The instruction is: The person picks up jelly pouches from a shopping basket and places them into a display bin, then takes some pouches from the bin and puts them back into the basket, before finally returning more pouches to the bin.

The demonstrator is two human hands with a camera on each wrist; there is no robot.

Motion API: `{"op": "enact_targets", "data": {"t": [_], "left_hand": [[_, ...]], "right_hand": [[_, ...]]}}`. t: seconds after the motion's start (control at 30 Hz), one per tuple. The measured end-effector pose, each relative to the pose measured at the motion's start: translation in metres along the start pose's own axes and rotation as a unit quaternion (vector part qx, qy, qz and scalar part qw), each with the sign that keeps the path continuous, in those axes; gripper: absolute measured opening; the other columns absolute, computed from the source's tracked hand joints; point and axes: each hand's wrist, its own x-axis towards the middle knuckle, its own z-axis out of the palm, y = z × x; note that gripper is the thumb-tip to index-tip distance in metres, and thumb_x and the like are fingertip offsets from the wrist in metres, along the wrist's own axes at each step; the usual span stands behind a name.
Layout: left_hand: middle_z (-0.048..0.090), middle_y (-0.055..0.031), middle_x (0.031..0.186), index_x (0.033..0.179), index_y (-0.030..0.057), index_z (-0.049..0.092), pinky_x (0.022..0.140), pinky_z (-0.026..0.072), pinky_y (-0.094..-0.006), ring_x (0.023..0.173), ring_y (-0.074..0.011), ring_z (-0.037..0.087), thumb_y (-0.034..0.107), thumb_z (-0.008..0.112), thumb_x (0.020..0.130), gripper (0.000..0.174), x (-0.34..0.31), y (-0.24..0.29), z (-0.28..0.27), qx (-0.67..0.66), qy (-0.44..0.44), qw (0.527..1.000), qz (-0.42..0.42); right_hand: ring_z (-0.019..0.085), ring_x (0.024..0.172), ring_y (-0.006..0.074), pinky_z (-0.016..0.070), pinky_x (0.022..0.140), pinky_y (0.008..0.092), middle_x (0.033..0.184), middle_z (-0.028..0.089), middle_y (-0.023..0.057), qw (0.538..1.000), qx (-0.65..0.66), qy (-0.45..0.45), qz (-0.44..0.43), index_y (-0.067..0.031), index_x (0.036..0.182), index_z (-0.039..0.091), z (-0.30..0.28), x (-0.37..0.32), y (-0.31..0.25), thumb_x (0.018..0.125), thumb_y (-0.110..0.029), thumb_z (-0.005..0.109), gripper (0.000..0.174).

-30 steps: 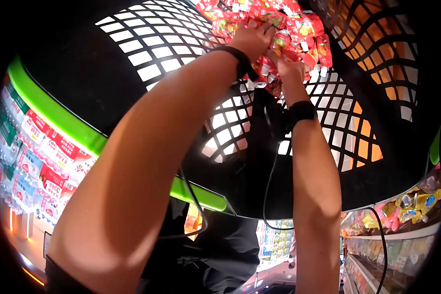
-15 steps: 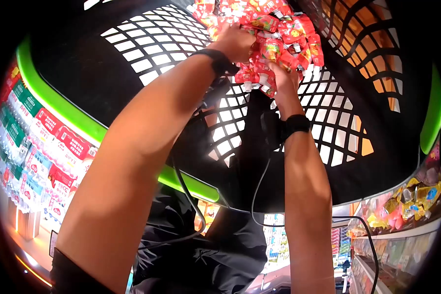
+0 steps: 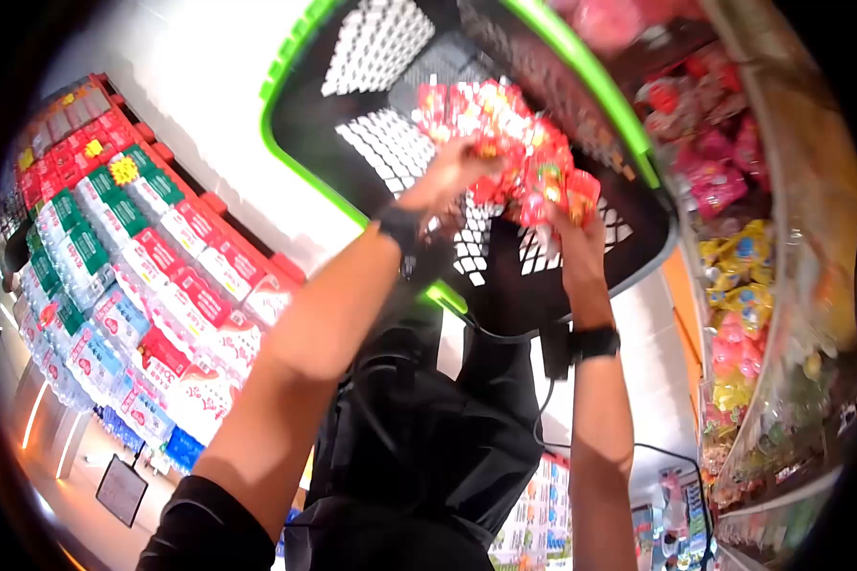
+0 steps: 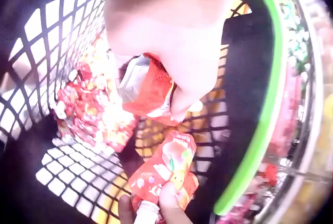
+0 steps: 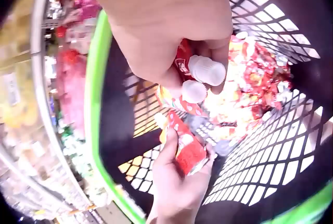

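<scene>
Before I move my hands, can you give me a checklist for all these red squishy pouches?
1. Left hand has a grip on its red pouch: ok.
2. Right hand has a grip on its pouches: ok.
3. White caps are on the right hand's pouches: ok, two show in place.
4. Basket has its top uncovered, so hands can get in: ok.
5. Heap of pouches is lined up neatly: not ok, it's a jumble.
6. Number of pouches in the heap: cannot tell, they overlap and blur.
</scene>
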Motion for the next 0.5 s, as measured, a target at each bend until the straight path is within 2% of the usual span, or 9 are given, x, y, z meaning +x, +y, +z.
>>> {"op": "enact_targets", "data": {"t": [0.03, 0.1, 0.17, 0.23, 0.3, 0.37, 0.43, 0.47, 0.5], "left_hand": [[0.066, -0.0071, 0.099, 0.105, 0.0026, 0.061, 0.076, 0.0477, -0.0271, 0.089, -0.0149, 0.062, 0.012, 0.058, 0.086, 0.021, -0.017, 0.016, -0.001, -0.344, -0.083, 0.932, -0.079], [0.065, -0.0072, 0.099, 0.112, 0.0031, 0.059, 0.077, 0.0481, -0.0276, 0.095, -0.0149, 0.061, 0.013, 0.056, 0.087, 0.027, -0.069, 0.081, 0.018, -0.179, -0.025, 0.983, 0.012], [0.064, -0.0065, 0.102, 0.12, 0.003, 0.053, 0.078, 0.0495, -0.0275, 0.098, -0.0141, 0.06, 0.014, 0.058, 0.087, 0.036, -0.125, 0.149, 0.028, -0.162, -0.009, 0.986, -0.035], [0.062, -0.0067, 0.109, 0.125, 0.0028, 0.049, 0.082, 0.0496, -0.0279, 0.098, -0.0147, 0.06, 0.012, 0.06, 0.086, 0.042, -0.161, 0.174, 0.036, -0.273, -0.06, 0.958, 0.056], [0.06, -0.0069, 0.112, 0.125, 0.0026, 0.049, 0.087, 0.0484, -0.0288, 0.101, -0.0155, 0.06, 0.011, 0.062, 0.085, 0.043, -0.181, 0.188, 0.043, -0.165, 0.007, 0.982, 0.091], [0.059, -0.0075, 0.115, 0.126, 0.0023, 0.048, 0.09, 0.0465, -0.0297, 0.105, -0.0162, 0.058, 0.005, 0.06, 0.083, 0.045, -0.218, 0.228, 0.05, -0.169, -0.042, 0.978, 0.117], [0.059, -0.0077, 0.116, 0.128, 0.002, 0.046, 0.09, 0.0466, -0.0303, 0.104, -0.0165, 0.058, 0.0, 0.057, 0.081, 0.048, -0.271, 0.289, 0.058, -0.172, -0.126, 0.966, 0.144], [0.059, -0.009, 0.116, 0.128, 0.0018, 0.045, 0.091, 0.0468, -0.0317, 0.104, -0.0178, 0.059, -0.002, 0.051, 0.078, 0.05, -0.29, 0.305, 0.062, -0.182, -0.138, 0.962, 0.148], [0.059, -0.0095, 0.115, 0.128, 0.0014, 0.045, 0.09, 0.0473, -0.0324, 0.103, -0.0186, 0.059, -0.001, 0.05, 0.078, 0.051, -0.307, 0.318, 0.064, -0.191, -0.174, 0.954, 0.152]], "right_hand": [[0.057, 0.064, 0.0074, 0.0449, 0.053, 0.0204, 0.083, 0.062, 0.0021, 0.999, 0.007, -0.02, -0.036, -0.003, 0.108, 0.057, -0.001, -0.023, -0.021, 0.082, -0.007, 0.065, 0.028], [0.058, 0.066, 0.0078, 0.0476, 0.056, 0.0221, 0.086, 0.063, 0.0027, 0.995, 0.005, 0.01, -0.104, -0.0026, 0.111, 0.055, 0.016, -0.074, -0.073, 0.081, -0.005, 0.065, 0.031], [0.061, 0.075, 0.0097, 0.05, 0.065, 0.0233, 0.092, 0.063, 0.0036, 0.996, 0.038, 0.026, -0.082, -0.0025, 0.114, 0.053, 0.023, -0.133, -0.122, 0.081, -0.004, 0.066, 0.035], [0.061, 0.089, 0.0129, 0.051, 0.075, 0.0266, 0.101, 0.063, 0.0056, 0.989, 0.019, 0.033, -0.141, -0.002, 0.115, 0.053, 0.021, -0.171, -0.146, 0.08, -0.005, 0.07, 0.039], [0.06, 0.09, 0.0116, 0.0498, 0.078, 0.0262, 0.102, 0.063, 0.0055, 0.986, -0.062, 0.07, -0.141, -0.0019, 0.115, 0.054, 0.029, -0.221, -0.191, 0.077, -0.006, 0.073, 0.042], [0.06, 0.09, 0.0116, 0.0496, 0.078, 0.0269, 0.101, 0.063, 0.006, 0.974, -0.051, 0.073, -0.209, -0.0015, 0.113, 0.054, 0.03, -0.259, -0.217, 0.076, -0.009, 0.074, 0.043], [0.06, 0.09, 0.0121, 0.0496, 0.078, 0.0278, 0.101, 0.063, 0.0066, 0.953, -0.084, 0.079, -0.281, -0.0009, 0.112, 0.054, 0.029, -0.291, -0.247, 0.075, -0.01, 0.075, 0.042], [0.06, 0.09, 0.0123, 0.0496, 0.079, 0.0282, 0.1, 0.063, 0.007, 0.944, -0.099, 0.084, -0.303, -0.0006, 0.111, 0.055, 0.031, -0.31, -0.252, 0.075, -0.01, 0.075, 0.042], [0.06, 0.09, 0.0124, 0.0494, 0.079, 0.0284, 0.1, 0.063, 0.0073, 0.939, -0.098, 0.081, -0.321, -0.0003, 0.11, 0.054, 0.034, -0.333, -0.262, 0.075, -0.011, 0.075, 0.042]]}}
